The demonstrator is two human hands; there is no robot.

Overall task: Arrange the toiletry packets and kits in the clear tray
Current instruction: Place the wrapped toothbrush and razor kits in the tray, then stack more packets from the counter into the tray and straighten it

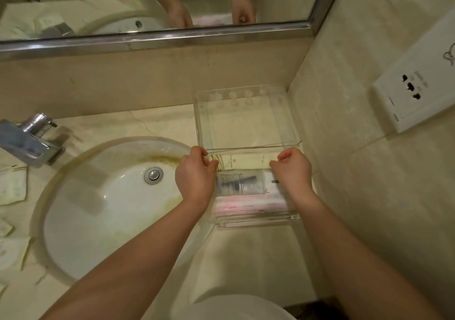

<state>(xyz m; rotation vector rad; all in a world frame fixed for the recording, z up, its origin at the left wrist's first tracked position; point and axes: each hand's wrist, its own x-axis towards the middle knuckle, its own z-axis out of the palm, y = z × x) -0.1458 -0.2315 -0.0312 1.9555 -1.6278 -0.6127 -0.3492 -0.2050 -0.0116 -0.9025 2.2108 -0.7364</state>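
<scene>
A clear tray (pixel 246 90) stands on the counter to the right of the sink, against the wall corner. In its near part lie a clear kit with a black comb inside (pixel 240 181) and pink-and-white packets (pixel 248 206) in front of it. A cream packet with small print (pixel 242 163) lies just behind the comb kit. My left hand (pixel 195 179) pinches its left end and my right hand (pixel 293 169) pinches its right end. The far part of the tray holds nothing.
Several more white packets (pixel 12 186) lie on the counter left of the sink basin (pixel 105 201). A chrome tap (pixel 32 140) stands at the far left. A mirror (pixel 147 4) runs along the back and a wall socket (pixel 413 98) sits on the right wall.
</scene>
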